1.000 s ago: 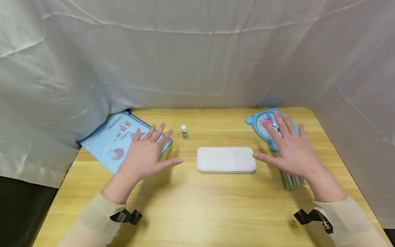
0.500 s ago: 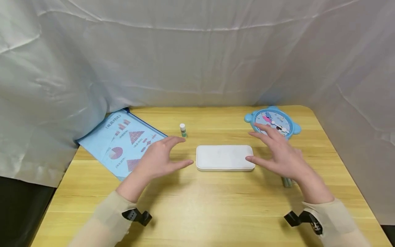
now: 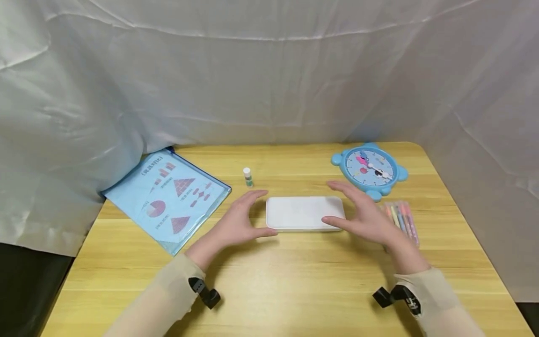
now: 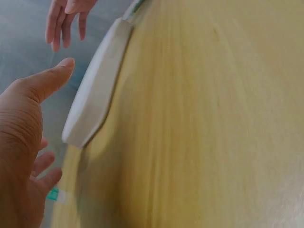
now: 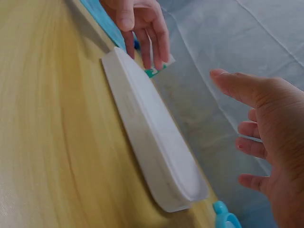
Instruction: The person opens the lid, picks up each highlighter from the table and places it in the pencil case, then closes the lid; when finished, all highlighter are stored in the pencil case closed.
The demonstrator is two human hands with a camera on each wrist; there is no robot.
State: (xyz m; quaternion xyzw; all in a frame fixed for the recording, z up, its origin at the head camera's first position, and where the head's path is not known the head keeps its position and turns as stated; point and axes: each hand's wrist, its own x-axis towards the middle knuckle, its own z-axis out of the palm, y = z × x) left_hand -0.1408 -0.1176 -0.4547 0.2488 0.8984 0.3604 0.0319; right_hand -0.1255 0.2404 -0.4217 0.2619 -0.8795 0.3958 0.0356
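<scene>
One light-blue, see-through zip folder printed with pink charts lay slantwise at the far left of the pale yellow wood-grain table, its upper corner against the foot of the grey, wrinkled fabric curtain. Just right of it, the left hand reached in from a beige sleeve with a black strapped-on device at the wrist; its thumb and gently bent fingers stood wide apart and had hold of nothing. Beyond its fingertips was a small white-capped cylinder with a green-and-white label. At the middle of the table, between the two hands, lay a flat white rectangular case with rounded corners, its long side running left to right. The left hand was near its left end, and both wrist views showed a gap between hands and case. The right hand hung near the right end, thumb and fingers likewise well parted around air, gripping nothing. Farther right and back lay a round light-blue plastic toy clock with knobs on its rim; nearer, a row of pastel-coloured pens was partly hidden by the right hand.
</scene>
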